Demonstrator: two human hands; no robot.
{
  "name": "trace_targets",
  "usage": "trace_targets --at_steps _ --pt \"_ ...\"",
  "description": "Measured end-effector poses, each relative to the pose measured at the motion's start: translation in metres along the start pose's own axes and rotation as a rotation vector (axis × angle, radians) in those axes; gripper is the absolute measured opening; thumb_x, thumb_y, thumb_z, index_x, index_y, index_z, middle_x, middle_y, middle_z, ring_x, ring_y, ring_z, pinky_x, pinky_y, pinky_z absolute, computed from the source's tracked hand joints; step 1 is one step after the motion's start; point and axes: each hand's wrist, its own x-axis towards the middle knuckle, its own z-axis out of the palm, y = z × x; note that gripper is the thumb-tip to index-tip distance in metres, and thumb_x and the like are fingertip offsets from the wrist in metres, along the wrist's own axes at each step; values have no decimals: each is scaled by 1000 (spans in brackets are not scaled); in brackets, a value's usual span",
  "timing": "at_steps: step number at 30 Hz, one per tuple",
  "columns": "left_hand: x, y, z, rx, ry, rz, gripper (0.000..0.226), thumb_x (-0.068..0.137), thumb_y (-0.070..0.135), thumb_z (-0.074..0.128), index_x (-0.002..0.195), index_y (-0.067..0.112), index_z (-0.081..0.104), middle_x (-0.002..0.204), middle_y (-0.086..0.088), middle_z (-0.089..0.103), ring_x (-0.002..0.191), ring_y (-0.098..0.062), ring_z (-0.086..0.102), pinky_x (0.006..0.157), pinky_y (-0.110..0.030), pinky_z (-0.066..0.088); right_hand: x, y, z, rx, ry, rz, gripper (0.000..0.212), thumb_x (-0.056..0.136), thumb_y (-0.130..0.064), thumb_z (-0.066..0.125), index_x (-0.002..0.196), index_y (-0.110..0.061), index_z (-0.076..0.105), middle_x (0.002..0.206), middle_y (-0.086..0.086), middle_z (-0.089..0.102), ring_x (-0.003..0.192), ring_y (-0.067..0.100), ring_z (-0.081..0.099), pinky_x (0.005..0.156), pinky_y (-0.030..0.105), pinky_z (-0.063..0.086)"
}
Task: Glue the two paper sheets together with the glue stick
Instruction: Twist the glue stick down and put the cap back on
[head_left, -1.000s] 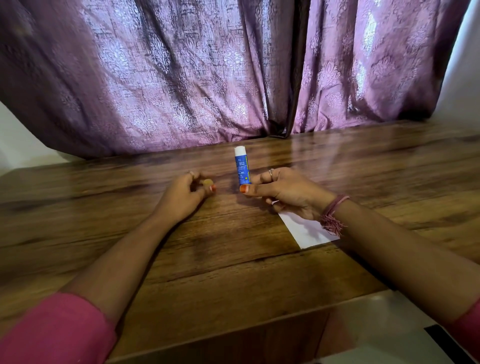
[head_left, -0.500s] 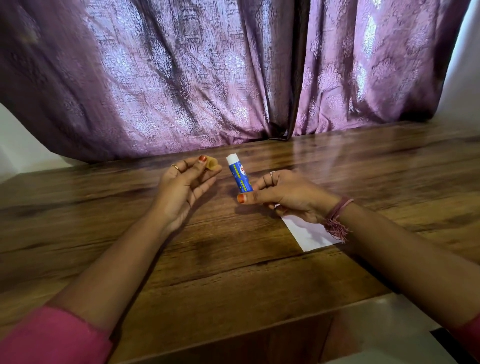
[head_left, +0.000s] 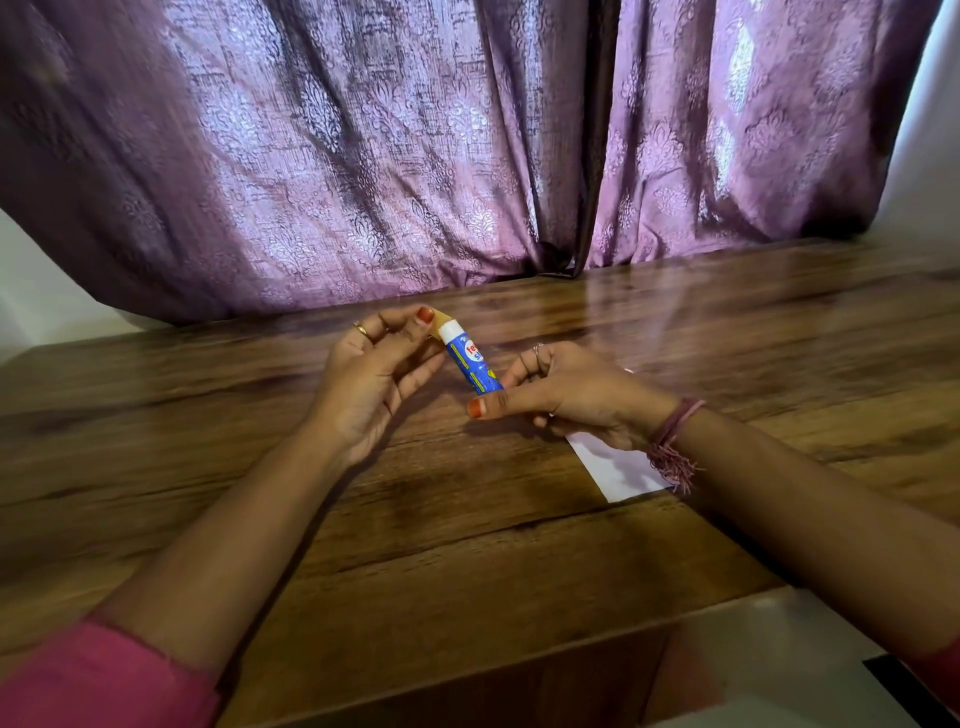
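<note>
The only readable print stands on the blue label of the glue stick (head_left: 474, 364): in a white patch near its upper end, red letters that look like "fe", with white letters beginning "S" just below them. The rest of both words is cut off by the curve of the tube, and the small print along its yellow stripe is too blurred to read

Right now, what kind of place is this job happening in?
Probably a room at home, not a workshop: a wooden table pushed up to purple patterned curtains, with white paper lying on it.
</note>
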Motion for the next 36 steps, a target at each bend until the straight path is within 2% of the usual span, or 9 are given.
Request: trace_targets --at_steps 10,14,17,19,23,26,29,32,36 --pt "-2 -1 2 52 -3 26 15 68 19 71 83 18 69 83 3 74 80 -8 69 69 -23 55 1 2 2 7 27 -11 32 57 -26 88 65 -19 58 46 -5 55 38 5 47 37 15 32" --pt "-2 -4 3 66 -2 19 15 68 18 71 82 18 70 84 1 74 80 -10 69 70 -23 56 1 3 4 9 98 -45 30 58 -23 88 58 -19 58 43 -2 55 35 7 46 36 15 29" --pt "-2 -4 2 90 -1 23 18 68 19 72 85 17 69 84 1 74 81 -10 69 80 -27 56 2 4 4 2 161 -106 31 60 -19 88 57 -17 57 41 -5 54 34 4 43 35 14 28" --pt "-1 -6 2 79 1 22 18 69 18 71 86 18 69 85 1 74 82 -10 69 77 -26 57 3 5 5 6 190 -135 32 59 -18 88 58 -16 57 41 -5 55 35 4 43 36 14 29" --pt "-2 -12 3 39 8 3 19 71 17 72 89 17 68 87 -1 74 83 -13 69 70 -26 56 3 9 8 8 216 -147 29 57 -22 89 52 -16 61 43 0 58 36 10 46 39 18 33" --pt "-2 -17 5 7 26 -31 22 71 17 71 92 15 67 88 -3 73 82 -15 70 68 -28 57 3 11 12 15 182 -148 24 60 -23 87 48 -27 67 46 7 63 37 14 51 38 19 39" --pt "-2 -19 6 4 40 -51 23 70 18 70 93 16 66 86 -1 72 80 -15 71 69 -31 58 3 14 14 26 210 -166 20 59 -22 87 51 -26 69 55 15 68 46 22 60 47 24 46" --pt "-2 -21 7 34 32 -53 24 70 19 70 93 18 65 87 1 73 82 -17 71 77 -39 58 3 16 14 47 204 -154 20 61 -16 87 52 -23 71 58 12 70 48 18 64 44 21 48" --pt "-2 -23 8 61 28 -66 24 71 21 68 94 19 63 95 -3 71 85 -20 69 77 -40 58 3 16 16 49 224 -165 25 63 -13 86 50 -28 70 55 7 70 47 15 66 43 19 48"
